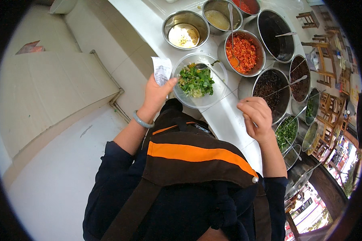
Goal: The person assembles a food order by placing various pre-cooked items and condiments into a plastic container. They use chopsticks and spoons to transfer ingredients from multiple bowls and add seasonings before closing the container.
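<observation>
My left hand (157, 93) is closed on a small white printed paper slip (161, 69), its thumb at the rim of a clear plastic bowl (219, 94). In this bowl lie chopped green herbs (197, 82) with some pale and yellowish bits. A metal spoon (221, 78) dips into the far side of the bowl, and its long thin handle slants out over the rim to the right. At that handle's end my right hand (256, 117) is closed with curled fingers, appearing to pinch it; the exact grip is partly hidden.
Steel pots crowd the white counter (225, 120): a pale-bottomed one (185, 35), one of chopped red chili (243, 52), a dark-sauce pot (273, 36), dark flakes (271, 90) and chopped greens (286, 132). Several spoon handles stick out. A covered surface (56, 92) stands left.
</observation>
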`<move>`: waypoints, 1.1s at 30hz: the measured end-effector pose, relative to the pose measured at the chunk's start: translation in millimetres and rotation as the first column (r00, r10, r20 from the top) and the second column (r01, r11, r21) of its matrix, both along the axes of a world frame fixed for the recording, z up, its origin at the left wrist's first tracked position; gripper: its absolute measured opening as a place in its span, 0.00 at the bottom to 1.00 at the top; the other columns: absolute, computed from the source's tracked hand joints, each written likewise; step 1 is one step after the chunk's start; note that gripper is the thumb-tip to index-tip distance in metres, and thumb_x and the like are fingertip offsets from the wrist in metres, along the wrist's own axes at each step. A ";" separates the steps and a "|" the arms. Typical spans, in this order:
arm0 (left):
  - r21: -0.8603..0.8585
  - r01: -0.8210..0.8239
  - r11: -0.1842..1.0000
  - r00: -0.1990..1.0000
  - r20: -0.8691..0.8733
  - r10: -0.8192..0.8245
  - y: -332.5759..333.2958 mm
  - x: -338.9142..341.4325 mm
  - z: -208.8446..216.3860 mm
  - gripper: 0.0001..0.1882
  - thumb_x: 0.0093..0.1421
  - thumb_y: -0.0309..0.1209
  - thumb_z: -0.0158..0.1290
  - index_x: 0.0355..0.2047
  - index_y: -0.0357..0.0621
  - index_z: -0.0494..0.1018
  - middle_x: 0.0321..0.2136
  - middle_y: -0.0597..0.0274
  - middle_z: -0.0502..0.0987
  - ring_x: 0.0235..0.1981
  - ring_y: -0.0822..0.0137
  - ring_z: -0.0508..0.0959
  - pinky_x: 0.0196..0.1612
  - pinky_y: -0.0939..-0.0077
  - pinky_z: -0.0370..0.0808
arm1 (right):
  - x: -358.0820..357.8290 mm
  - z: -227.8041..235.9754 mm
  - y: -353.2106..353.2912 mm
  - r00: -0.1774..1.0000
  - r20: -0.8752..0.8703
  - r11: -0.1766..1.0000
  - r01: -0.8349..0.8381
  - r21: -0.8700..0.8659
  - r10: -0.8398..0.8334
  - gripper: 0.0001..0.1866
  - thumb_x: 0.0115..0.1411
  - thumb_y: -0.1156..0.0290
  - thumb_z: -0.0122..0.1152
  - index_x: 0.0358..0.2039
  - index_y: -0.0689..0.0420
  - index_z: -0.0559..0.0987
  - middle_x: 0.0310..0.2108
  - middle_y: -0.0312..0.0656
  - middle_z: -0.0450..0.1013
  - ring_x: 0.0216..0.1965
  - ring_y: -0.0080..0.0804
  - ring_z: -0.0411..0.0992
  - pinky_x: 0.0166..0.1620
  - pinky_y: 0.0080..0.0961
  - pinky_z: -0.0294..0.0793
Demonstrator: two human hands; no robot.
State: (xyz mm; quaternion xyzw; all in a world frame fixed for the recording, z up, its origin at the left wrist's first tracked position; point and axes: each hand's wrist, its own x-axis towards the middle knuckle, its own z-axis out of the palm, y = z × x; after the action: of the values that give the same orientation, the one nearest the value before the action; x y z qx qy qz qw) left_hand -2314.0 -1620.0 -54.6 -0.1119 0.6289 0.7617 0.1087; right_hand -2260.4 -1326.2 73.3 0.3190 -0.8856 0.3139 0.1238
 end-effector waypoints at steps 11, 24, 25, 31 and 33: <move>0.046 -0.038 0.998 0.998 0.044 0.036 15.2 14.4 1.5 0.13 0.54 0.22 0.57 0.39 0.36 0.69 0.28 0.64 0.75 0.23 0.75 0.73 0.26 0.79 0.71 | 25.7 2.6 6.1 0.987 0.133 0.995 -0.094 0.035 0.089 0.13 0.45 0.82 0.61 0.34 0.59 0.76 0.25 0.42 0.72 0.30 0.40 0.72 0.33 0.33 0.70; 0.084 -0.051 0.995 0.999 -0.002 0.051 21.2 21.6 10.1 0.14 0.54 0.21 0.57 0.40 0.36 0.68 0.29 0.63 0.75 0.22 0.75 0.73 0.25 0.80 0.71 | 25.4 -6.5 -2.3 0.987 0.054 0.984 -0.156 0.085 0.152 0.16 0.45 0.80 0.63 0.38 0.59 0.75 0.27 0.42 0.72 0.31 0.39 0.71 0.33 0.33 0.69; 0.086 -0.050 0.995 0.999 -0.001 0.051 21.1 21.7 10.4 0.14 0.53 0.21 0.57 0.40 0.36 0.68 0.29 0.63 0.75 0.22 0.75 0.73 0.25 0.80 0.71 | 25.3 -8.8 -3.7 0.986 0.059 0.984 -0.161 0.076 0.157 0.17 0.44 0.80 0.63 0.38 0.59 0.75 0.27 0.42 0.72 0.31 0.39 0.71 0.33 0.33 0.70; 0.109 -0.054 0.993 0.999 0.004 0.054 23.4 23.6 12.9 0.14 0.53 0.21 0.57 0.40 0.36 0.68 0.28 0.63 0.75 0.22 0.75 0.73 0.25 0.80 0.72 | 27.4 -18.5 -4.7 0.976 0.117 0.981 -0.188 0.046 0.182 0.16 0.45 0.80 0.62 0.38 0.60 0.75 0.27 0.43 0.72 0.32 0.41 0.72 0.36 0.34 0.71; 0.105 -0.056 0.993 0.998 0.012 0.055 25.2 23.7 14.7 0.14 0.53 0.21 0.57 0.40 0.35 0.68 0.28 0.63 0.75 0.21 0.75 0.74 0.25 0.80 0.72 | 28.3 -18.2 -4.6 0.971 0.142 0.979 -0.200 0.031 0.194 0.16 0.45 0.80 0.62 0.38 0.60 0.75 0.27 0.43 0.71 0.32 0.41 0.72 0.36 0.34 0.71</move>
State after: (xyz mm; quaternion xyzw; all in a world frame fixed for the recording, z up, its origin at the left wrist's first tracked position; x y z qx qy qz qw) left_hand -2290.3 -1594.9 -39.9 -0.1271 0.5838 0.7961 0.0961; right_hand -2232.0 -1330.8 55.1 0.3855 -0.8629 0.3259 0.0233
